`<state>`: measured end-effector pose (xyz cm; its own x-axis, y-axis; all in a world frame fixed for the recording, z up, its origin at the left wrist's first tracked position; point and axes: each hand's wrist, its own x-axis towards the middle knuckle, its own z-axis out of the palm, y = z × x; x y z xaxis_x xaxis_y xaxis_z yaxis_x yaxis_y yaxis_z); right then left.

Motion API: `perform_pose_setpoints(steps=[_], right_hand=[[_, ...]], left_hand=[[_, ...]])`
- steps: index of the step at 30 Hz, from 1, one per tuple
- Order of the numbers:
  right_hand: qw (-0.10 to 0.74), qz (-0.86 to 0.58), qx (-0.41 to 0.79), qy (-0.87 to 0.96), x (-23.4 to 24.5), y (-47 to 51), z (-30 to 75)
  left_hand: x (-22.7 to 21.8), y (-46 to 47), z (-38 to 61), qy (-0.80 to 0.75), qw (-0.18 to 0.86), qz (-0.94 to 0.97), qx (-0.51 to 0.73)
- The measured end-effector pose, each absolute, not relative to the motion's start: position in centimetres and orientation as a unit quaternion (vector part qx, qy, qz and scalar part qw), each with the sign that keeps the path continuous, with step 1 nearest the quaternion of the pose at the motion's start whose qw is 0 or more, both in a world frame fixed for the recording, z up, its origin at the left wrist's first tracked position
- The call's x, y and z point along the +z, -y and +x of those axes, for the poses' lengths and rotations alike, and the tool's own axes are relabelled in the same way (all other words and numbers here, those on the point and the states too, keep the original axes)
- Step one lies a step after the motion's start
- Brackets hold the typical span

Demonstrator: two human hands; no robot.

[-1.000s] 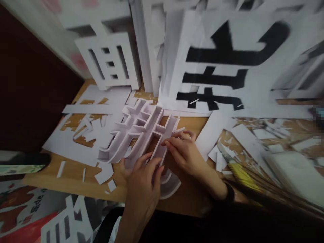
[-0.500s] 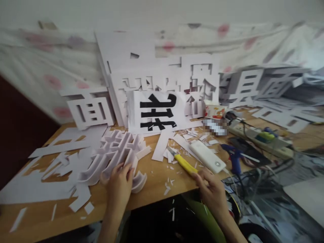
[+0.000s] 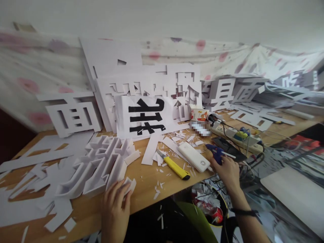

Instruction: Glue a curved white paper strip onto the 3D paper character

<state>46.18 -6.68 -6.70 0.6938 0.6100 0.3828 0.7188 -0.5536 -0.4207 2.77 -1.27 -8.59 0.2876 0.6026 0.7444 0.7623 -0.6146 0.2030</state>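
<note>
A white foam-board three-dimensional character [image 3: 101, 162] lies on the wooden table [image 3: 152, 189]. My left hand [image 3: 115, 206] rests on its near lower end, fingers curled over a white curved piece at the table's front edge. My right hand [image 3: 226, 170] reaches to the right and closes around the handle of a blue glue gun [image 3: 215, 152]. Between the hands lie a yellow utility knife [image 3: 174, 167] and a white power bank [image 3: 193, 157].
White cut-out characters [image 3: 73, 114] and a printed black-character sheet [image 3: 144, 116] lean against the cloth-covered wall. Paper scraps litter the table. A power strip [image 3: 235, 135], cables and a dark phone [image 3: 229, 146] sit at right. A bin [image 3: 210, 206] stands below the table edge.
The view lifted from close over the character to the whole table. My right hand left the character and moved right, past the knife, onto the glue gun. My left hand stayed on the character.
</note>
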Motion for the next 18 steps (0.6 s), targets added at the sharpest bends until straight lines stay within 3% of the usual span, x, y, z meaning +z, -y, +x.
perform_pose_setpoints(steps=[3, 6, 10, 12, 14, 18], right_hand=[[0.272, -0.877, -0.102, 0.383, -6.2, 6.3, 46.0], [0.325, -0.867, -0.084, 0.367, -4.7, 7.2, 45.7], [0.512, -0.782, 0.106, 0.339, -2.0, 8.9, 43.9], [0.562, -0.717, 0.22, 0.349, -0.7, 9.4, 42.1], [0.564, -0.678, 0.289, 0.372, 0.3, 9.3, 39.5], [0.478, -0.609, 0.442, 0.453, 1.0, 7.8, 33.7]], left_hand=[[-8.1, 1.4, 3.1, 0.443, 0.069, -0.789, -0.421], [-7.8, 1.3, 2.7, 0.433, 0.044, -0.796, -0.42], [-6.9, 2.2, 1.5, 0.443, 0.016, -0.79, -0.422], [-6.1, 3.2, 1.1, 0.451, 0.011, -0.791, -0.413], [-5.4, 4.3, 0.8, 0.454, 0.004, -0.795, -0.403], [-5.1, 5.9, -0.3, 0.461, 0.002, -0.81, -0.363]])
